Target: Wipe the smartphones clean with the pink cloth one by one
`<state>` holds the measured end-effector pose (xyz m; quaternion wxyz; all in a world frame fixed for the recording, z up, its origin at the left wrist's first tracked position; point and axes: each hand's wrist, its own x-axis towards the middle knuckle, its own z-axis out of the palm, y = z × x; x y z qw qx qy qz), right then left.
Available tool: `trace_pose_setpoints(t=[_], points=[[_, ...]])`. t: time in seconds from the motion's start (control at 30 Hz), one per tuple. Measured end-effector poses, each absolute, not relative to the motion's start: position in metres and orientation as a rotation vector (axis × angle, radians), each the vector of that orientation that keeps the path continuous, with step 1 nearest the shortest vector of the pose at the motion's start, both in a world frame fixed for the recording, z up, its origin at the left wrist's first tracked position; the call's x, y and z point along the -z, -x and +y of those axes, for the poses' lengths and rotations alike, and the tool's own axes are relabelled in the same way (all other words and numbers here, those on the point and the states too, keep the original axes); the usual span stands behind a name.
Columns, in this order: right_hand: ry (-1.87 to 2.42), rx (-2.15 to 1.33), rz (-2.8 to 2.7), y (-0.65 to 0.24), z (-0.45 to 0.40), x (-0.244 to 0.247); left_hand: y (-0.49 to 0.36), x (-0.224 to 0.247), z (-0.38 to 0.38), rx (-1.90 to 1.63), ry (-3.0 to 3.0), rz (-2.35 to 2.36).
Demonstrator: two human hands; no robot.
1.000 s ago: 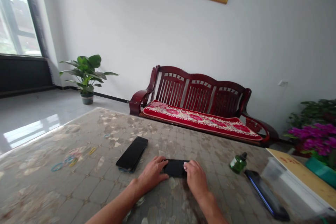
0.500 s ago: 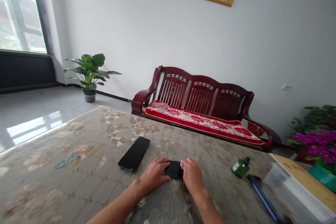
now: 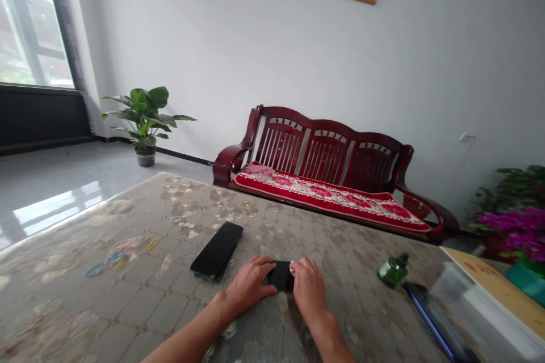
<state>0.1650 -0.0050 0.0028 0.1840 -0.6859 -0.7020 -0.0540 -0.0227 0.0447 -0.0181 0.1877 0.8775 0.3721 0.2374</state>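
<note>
A small black phone [image 3: 281, 276] lies on the patterned tablecloth between my two hands. My left hand [image 3: 252, 281] is closed on its left edge, fingers at the top and thumb at the bottom. With fingers bent, my right hand [image 3: 308, 285] presses on the phone's right part. A small white wad [image 3: 292, 267] pokes out at its fingertips; the rest is hidden. Left of my hands, a larger black phone [image 3: 218, 249] lies on top of something flat, of which only an edge shows.
A green bottle [image 3: 393, 270] and a blue-edged phone [image 3: 436, 317] are at the right, beside a clear plastic box [image 3: 472, 306]. Coloured rubber bands [image 3: 119, 255] lie at the left. Behind the table [image 3: 145, 295] stands a red wooden bench [image 3: 327, 164].
My right hand has slid slightly left over the phone, with the white wad at its fingertips. My left hand stays on the phone's left edge. The view has shifted a little.
</note>
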Motion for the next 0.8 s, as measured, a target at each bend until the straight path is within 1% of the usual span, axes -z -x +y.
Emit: trace_pose_setpoints(t=[0.13, 0.37, 0.6, 0.8], points=[[1.789, 0.075, -2.061, -0.155, -0.012, -0.003, 0.023, 0.016, 0.044, -0.669, -2.479, 1.048], [1.987, 0.139, -1.926, -0.192, -0.01, -0.002, 0.023, 0.016, 0.043, -0.659, -2.462, 1.054], [1.764, 0.061, -2.036, -0.159, -0.022, 0.0, 0.023, 0.018, 0.044, -0.684, -2.476, 1.055], [1.869, 0.083, -1.846, -0.192, -0.019, 0.007, 0.024, 0.018, 0.044, -0.671, -2.456, 1.061]])
